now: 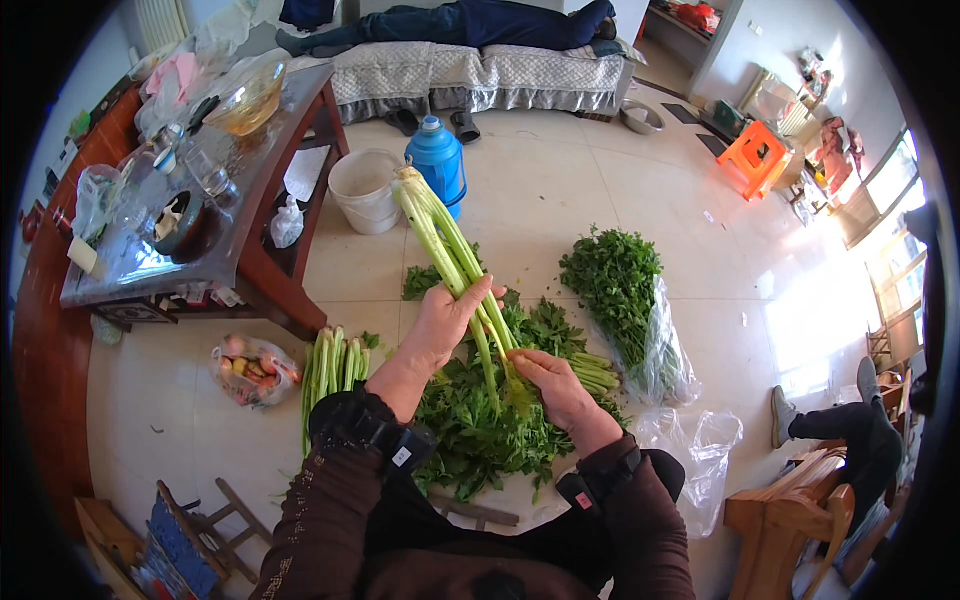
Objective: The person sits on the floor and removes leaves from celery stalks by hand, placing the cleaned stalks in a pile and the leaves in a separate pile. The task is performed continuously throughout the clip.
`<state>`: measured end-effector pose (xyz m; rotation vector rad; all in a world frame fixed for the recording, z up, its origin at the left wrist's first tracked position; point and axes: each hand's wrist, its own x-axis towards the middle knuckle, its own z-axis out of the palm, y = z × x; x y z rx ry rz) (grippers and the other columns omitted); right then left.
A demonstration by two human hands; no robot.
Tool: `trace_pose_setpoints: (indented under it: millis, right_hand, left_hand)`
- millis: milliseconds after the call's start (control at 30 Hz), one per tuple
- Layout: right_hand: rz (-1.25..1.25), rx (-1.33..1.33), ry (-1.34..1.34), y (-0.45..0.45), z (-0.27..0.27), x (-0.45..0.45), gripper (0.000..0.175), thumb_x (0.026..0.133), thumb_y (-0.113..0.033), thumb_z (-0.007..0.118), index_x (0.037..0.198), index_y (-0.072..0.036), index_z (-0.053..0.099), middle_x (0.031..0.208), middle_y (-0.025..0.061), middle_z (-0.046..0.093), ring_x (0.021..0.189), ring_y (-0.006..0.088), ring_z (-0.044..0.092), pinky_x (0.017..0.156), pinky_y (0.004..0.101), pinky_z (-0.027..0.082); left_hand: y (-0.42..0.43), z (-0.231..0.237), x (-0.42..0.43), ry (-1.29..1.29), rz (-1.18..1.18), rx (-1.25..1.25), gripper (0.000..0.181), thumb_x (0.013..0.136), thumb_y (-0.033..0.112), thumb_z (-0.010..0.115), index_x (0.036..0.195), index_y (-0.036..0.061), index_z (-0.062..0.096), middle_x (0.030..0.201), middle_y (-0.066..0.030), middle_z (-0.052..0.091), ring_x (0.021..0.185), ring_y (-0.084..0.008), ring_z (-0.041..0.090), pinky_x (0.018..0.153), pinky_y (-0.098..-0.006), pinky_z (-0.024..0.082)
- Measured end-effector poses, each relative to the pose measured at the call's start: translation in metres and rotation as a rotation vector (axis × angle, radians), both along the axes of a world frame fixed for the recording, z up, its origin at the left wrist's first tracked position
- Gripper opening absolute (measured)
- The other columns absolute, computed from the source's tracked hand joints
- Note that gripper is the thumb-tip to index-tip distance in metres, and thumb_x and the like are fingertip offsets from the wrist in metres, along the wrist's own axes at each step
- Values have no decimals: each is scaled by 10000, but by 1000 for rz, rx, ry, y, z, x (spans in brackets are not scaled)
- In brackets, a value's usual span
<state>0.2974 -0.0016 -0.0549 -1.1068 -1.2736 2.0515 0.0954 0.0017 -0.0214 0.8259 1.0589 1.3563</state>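
My left hand grips a bunch of celery around its stalks, root end pointing away from me. Lower on the same bunch, my right hand pinches a thin yellowish stalk near its leaves. Beneath both hands a heap of leafy celery greens covers the floor. Cut celery stalks lie to the left of the heap. More pale green stalks stick out on its right. Beyond them lies a bundle of leafy herbs, its stems partly in a clear plastic bag.
A white bucket and a blue vacuum flask stand ahead, beside a cluttered wooden table. On the left sits a bag of fruit. An empty-looking plastic bag lies right. One person lies on a sofa; another sits at right.
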Motion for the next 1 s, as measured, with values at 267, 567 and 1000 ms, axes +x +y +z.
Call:
trace_pose_setpoints:
  millis: [267, 567, 1000]
  right_hand:
    - [152, 213, -178, -4, 6, -5, 174, 920, -111, 504, 1034, -21, 600, 845, 3, 589, 725, 79, 555, 667, 238, 466]
    - [-29, 1206, -482, 5, 11, 18, 299, 841, -37, 554, 1138, -51, 583, 1169, 162, 557, 1141, 302, 526, 914, 365, 455]
    - [35, 418, -200, 22, -6, 3, 273, 912, -143, 602, 1136, 6, 552, 944, 12, 601, 844, 79, 522, 757, 255, 444]
  left_hand:
    - [3, -4, 0, 9, 44, -1, 323, 954, 267, 553, 1120, -8, 520, 1048, -164, 635, 939, -219, 644, 781, -346, 543]
    - [4, 12, -21, -60, 163, 15, 352, 939, 359, 554, 1106, 49, 541, 1056, -123, 652, 928, -222, 654, 708, -342, 560]
    - [-3, 13, -8, -268, -42, 59, 282, 868, 94, 652, 1142, 62, 594, 1102, -113, 634, 1011, -236, 624, 855, -362, 520]
